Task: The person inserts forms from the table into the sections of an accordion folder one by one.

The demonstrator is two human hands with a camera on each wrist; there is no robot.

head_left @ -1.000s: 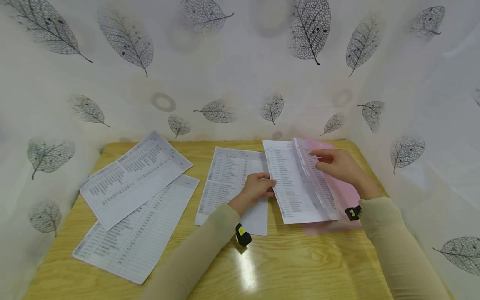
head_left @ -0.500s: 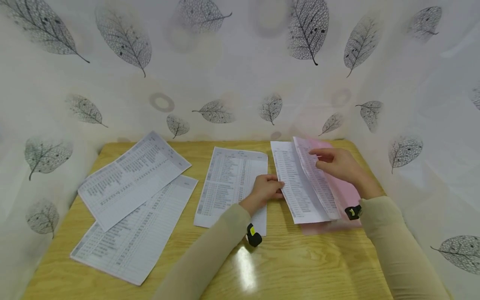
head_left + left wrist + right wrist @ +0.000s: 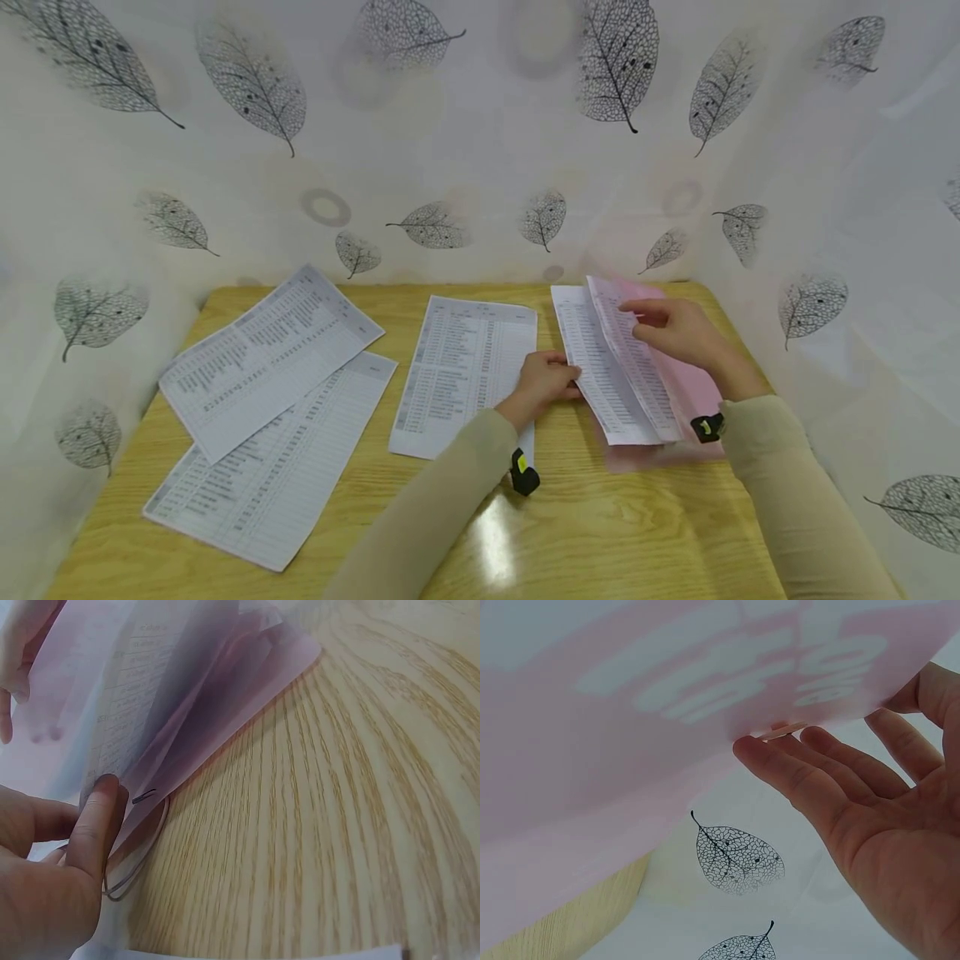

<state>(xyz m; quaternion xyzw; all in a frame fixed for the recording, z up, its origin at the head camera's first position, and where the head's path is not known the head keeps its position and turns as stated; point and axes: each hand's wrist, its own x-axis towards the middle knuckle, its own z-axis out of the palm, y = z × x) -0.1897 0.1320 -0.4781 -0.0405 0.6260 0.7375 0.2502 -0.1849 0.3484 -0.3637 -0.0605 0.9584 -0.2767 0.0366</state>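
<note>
My left hand (image 3: 546,382) pinches the left edge of a printed sheet (image 3: 583,350) in the head view. The sheet's right part lies under the raised flap of a pink translucent folder (image 3: 692,379). At that flap, my right hand (image 3: 678,333) holds its edge, thumb and fingers at the rim. Close up in the left wrist view, the left hand (image 3: 56,862) grips the sheet beside the open folder (image 3: 225,712), and a thin cord (image 3: 142,874) hangs from the folder. White lettering shows on the folder (image 3: 652,750) in the right wrist view, where fingertips meet its edge.
Another printed sheet (image 3: 450,375) lies left of the left hand, partly under that forearm. Two overlapping sheets, an upper one (image 3: 270,358) and a lower one (image 3: 277,492), lie at the left of the wooden table (image 3: 600,533). A leaf-patterned curtain (image 3: 465,142) surrounds the table.
My left hand has moved right with the printed sheet, and more of the sheet is now under the folder's flap. The right hand has stayed in place at the flap.
</note>
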